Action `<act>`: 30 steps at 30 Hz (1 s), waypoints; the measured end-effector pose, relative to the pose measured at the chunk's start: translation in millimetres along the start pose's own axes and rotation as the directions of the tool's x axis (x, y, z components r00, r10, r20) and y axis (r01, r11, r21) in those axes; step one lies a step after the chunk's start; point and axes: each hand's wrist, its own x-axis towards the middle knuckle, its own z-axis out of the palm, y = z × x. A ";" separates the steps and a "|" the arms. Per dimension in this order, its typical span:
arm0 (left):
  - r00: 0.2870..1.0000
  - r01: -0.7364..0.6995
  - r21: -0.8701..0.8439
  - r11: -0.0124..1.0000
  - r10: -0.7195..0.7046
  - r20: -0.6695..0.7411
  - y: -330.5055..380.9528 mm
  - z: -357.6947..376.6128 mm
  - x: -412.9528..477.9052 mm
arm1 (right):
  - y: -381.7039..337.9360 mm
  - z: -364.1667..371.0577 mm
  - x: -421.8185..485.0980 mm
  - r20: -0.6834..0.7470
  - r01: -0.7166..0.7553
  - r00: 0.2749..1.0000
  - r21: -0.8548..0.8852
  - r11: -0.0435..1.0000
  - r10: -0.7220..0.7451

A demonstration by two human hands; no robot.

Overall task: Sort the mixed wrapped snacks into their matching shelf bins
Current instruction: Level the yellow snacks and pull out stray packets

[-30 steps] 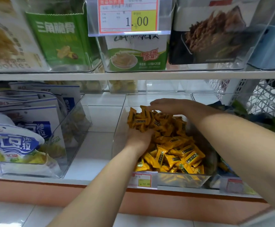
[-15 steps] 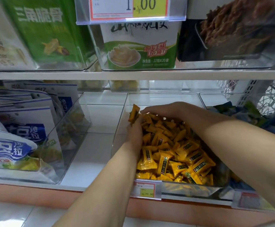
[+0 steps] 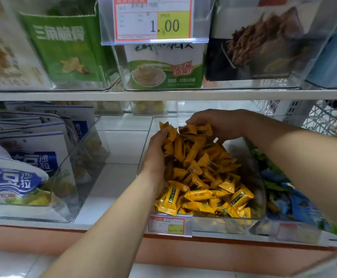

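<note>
Left hand and right hand, fingers curled round yellow snacks, have heaped them higher (bin probably nearly tidy).

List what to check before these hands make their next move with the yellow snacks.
1. Right hand curled over the yellow wrapped snacks at the pile's far end: ok.
2. Left hand grip: cannot tell; it presses the pile's left side with its fingers buried.
3. Whole pile inside the clear bin: ok.
4. Only yellow wrappers in that bin: cannot tell; the lower layers are hidden.
5. Blue and green wrapped snacks lie outside the clear bin, to its right: ok.
</note>
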 end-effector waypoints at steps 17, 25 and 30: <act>0.952 -0.285 0.780 0.557 0.261 0.161 -18.9 -2.4 -16.0 | 7.7 10.5 -25.8 -0.300 -0.158 0.954 -0.521 0.839 -0.006; 0.995 -0.033 0.916 0.400 0.099 -0.008 -39.0 -8.8 10.4 | 18.4 30.6 36.0 -0.232 -0.494 0.870 -0.414 0.765 0.436; 0.999 0.005 0.912 0.409 0.030 -0.018 -38.7 -4.3 10.6 | 25.3 27.7 43.3 -0.104 -0.452 0.890 -0.312 0.835 0.443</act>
